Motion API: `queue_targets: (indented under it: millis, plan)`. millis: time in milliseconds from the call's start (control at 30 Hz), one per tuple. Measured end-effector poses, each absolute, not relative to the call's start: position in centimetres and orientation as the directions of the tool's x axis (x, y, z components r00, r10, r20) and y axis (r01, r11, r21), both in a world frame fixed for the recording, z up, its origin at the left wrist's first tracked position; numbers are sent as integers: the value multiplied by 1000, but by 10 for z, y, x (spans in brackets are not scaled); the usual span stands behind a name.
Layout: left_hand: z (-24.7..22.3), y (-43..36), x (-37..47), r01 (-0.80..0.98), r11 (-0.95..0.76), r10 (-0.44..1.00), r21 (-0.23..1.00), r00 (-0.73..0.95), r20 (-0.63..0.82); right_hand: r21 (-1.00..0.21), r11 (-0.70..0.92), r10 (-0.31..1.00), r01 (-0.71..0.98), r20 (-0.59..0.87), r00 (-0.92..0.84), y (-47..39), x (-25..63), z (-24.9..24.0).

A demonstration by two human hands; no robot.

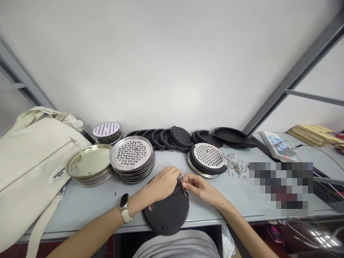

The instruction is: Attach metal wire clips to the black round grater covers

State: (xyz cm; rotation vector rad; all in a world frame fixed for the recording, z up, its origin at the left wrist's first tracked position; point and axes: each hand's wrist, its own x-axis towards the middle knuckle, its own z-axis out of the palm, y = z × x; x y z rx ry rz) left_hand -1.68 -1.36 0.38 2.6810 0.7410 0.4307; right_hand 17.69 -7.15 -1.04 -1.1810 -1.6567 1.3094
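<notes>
A black round disc (168,215) lies tilted at the table's front edge, close to my body. My left hand (163,182) is closed over its far edge, fingers curled and the fingertips partly hidden. At the same edge, my right hand (200,188) pinches a small metal clip with a ring (184,189). Just beyond my right hand, a perforated metal plate (209,155) sits with black rims on a short stack. Loose metal clips and rings (238,167) are scattered to the right of that stack.
Left of my hands stand stacked grater plates (131,153) and shiny round lids (90,161), beside a cream bag (34,172). Black discs (181,137) line the wall. A white-and-blue box (278,145) and yellowish flat pieces (307,134) lie at right, near metal frame bars (285,84).
</notes>
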Motion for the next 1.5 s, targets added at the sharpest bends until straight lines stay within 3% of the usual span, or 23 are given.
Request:
queue_targets:
  millis: [1500]
  plan:
    - [3,-13,-15,446,-809,543,383,817,195,-981,26,921,190,-51,-387,-68,181,-10]
